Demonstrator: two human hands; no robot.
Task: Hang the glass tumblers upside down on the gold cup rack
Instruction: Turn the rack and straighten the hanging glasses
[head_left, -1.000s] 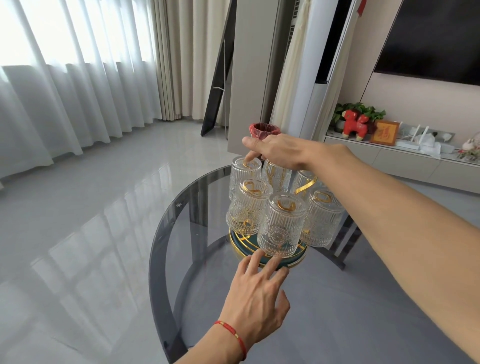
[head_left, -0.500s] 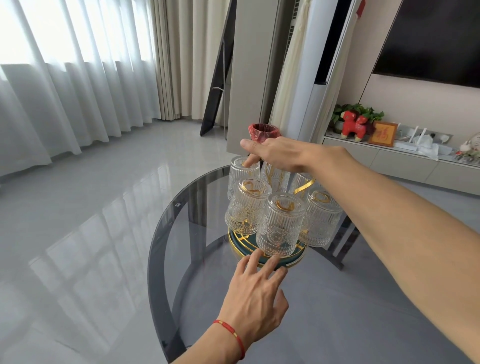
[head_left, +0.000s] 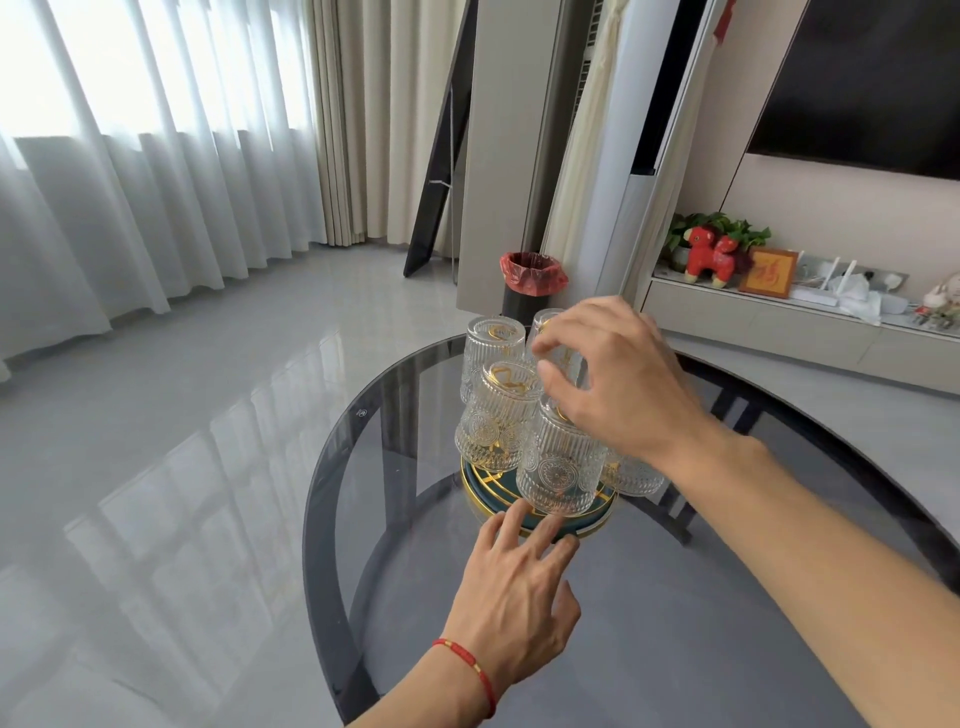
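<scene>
Several ribbed glass tumblers hang upside down on the gold cup rack, whose gold-rimmed teal base (head_left: 480, 501) stands on a round dark glass table (head_left: 701, 623). The nearest tumbler (head_left: 558, 467) is at the front, another (head_left: 493, 421) is to its left, and a third (head_left: 491, 343) is behind that. My right hand (head_left: 618, 379) hovers over the tops of the tumblers with fingers loosely curled and apart, hiding the rack's middle; nothing shows in its grasp. My left hand (head_left: 519, 587) lies flat on the table, fingertips touching the base's front rim.
The table's curved edge (head_left: 322, 467) drops off to the shiny grey floor on the left. A black bin with a red liner (head_left: 532, 280) stands beyond the table. A low cabinet (head_left: 779, 332) with ornaments runs along the right wall.
My right hand has drawn back from the far top of the rack toward me and now sits lower over the near tumblers. My left hand stays at the base.
</scene>
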